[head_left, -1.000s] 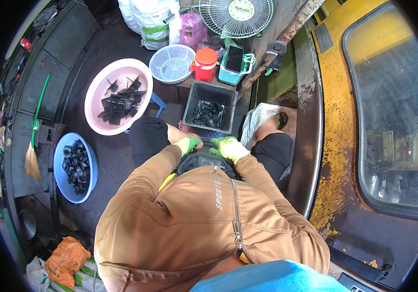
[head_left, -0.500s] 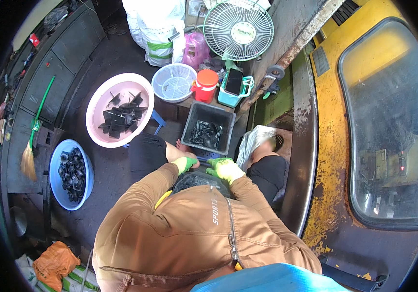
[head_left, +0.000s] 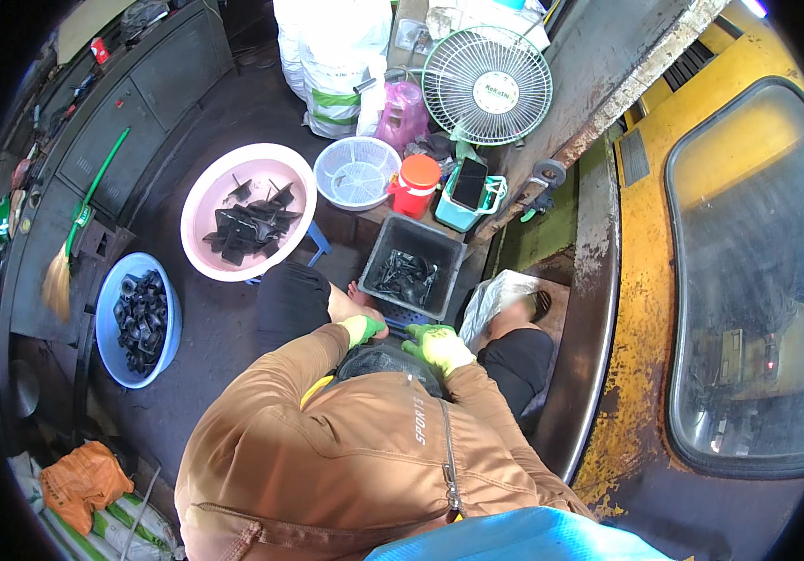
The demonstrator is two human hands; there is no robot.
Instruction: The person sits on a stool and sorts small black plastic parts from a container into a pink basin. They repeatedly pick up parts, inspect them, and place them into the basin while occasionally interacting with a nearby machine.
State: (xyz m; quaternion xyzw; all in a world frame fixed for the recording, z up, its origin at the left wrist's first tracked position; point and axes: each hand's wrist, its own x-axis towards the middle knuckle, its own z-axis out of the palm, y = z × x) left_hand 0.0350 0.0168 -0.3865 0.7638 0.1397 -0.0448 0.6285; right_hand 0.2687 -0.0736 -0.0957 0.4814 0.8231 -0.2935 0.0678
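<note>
My left hand [head_left: 361, 329], in a green and white glove, is closed above my lap beside my bare shin. My right hand [head_left: 443, 347], gloved alike, has its fingers curled in and pointing toward the left one. A gap separates the two hands. Whatever they hold is too small or hidden to make out. Beneath them, against my jacket, rests a dark mesh-like container [head_left: 388, 363]. Just beyond the hands stands a black rectangular tub [head_left: 456, 260] with several black glossy pieces [head_left: 405, 277] in it.
To the left, a pink basin [head_left: 198, 245] holds black angular parts and a blue basin [head_left: 171, 348] holds small black pieces. Ahead are a white strainer basket [head_left: 357, 173], a red jug [head_left: 415, 185], a phone [head_left: 469, 183] on a teal container, and a fan [head_left: 488, 86]. A yellow machine [head_left: 640, 374] walls the right.
The whole view has shifted, so surroundings sit slightly further right and lower at the top. Both hands stay close over the lap, with the right fingers slightly more curled.
</note>
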